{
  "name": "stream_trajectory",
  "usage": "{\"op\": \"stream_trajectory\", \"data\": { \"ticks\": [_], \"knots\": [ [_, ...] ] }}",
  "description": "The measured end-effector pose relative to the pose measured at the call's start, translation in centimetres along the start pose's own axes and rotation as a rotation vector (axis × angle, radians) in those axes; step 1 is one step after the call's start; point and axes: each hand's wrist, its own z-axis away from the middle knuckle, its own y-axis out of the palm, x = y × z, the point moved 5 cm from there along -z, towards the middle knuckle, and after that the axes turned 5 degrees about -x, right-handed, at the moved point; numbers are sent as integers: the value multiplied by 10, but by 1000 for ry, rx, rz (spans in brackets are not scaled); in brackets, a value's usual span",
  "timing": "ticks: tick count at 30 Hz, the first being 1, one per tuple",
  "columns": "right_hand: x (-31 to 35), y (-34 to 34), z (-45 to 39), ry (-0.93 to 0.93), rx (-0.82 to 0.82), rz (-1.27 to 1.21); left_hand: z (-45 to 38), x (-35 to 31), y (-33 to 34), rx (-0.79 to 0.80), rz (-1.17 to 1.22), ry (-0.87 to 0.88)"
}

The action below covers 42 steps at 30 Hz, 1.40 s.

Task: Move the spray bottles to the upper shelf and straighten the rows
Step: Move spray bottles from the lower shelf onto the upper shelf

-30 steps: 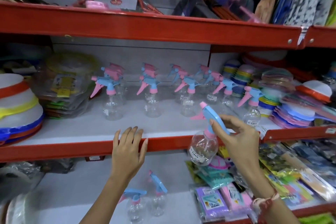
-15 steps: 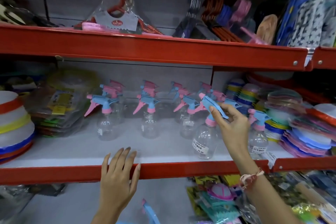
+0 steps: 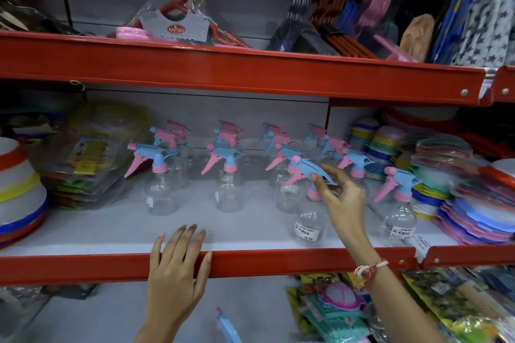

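Observation:
Several clear spray bottles with blue and pink trigger heads stand in rows on the grey shelf (image 3: 250,231), among them a left front one (image 3: 158,198) and a right front one (image 3: 400,217). My right hand (image 3: 342,203) pinches the blue head of one spray bottle (image 3: 308,224), whose base is on or just above the shelf near the front, between the rows. My left hand (image 3: 175,273) lies flat with fingers spread over the shelf's red front lip. On the shelf below, the blue head of another bottle (image 3: 227,326) shows at the bottom edge.
Stacked colourful plates (image 3: 471,203) crowd the shelf's right end. Banded white bowls (image 3: 19,198) and plastic-wrapped packs (image 3: 83,170) fill the left. The red shelf above carries hangers (image 3: 172,17). Packaged goods (image 3: 348,312) lie on the lower shelf at right.
My right hand carried the bottle up from in front of the lower shelf onto the grey shelf, among the rows. My left hand stayed on the red lip.

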Motion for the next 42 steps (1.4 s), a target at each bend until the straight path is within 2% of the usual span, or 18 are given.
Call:
{"op": "stream_trajectory", "data": {
  "ticks": [5, 7, 11, 13, 18, 26, 31, 34, 38, 42],
  "knots": [
    [-12, 0, 17, 85, 47, -29, -2, -1, -3, 9, -5, 2],
    [-21, 0, 32, 92, 58, 87, -2, -1, -3, 19, -5, -3],
    [-31, 3, 54, -37, 23, 465, -1, -1, -3, 31, -3, -7],
    [-32, 3, 56, -93, -10, 535, -1, -1, -3, 35, -1, -9],
    [-36, -2, 52, -76, 19, 504, -1, -2, -3, 41, -6, -14],
    [-45, -13, 39, 29, 247, 359, -2, -2, -2, 29, -18, -8],
    [-46, -14, 42, 30, 263, 331, -1, -2, -3, 13, -16, -11],
    [-44, -15, 46, -11, 211, 352, -1, -3, -5, 19, -17, -13],
    [-26, -17, 65, -59, 13, 385, -1, -2, -9, 100, -50, 14],
    [2, -11, 96, -193, -123, 374, 0, 5, -20, 127, -72, 27]
  ]
}}
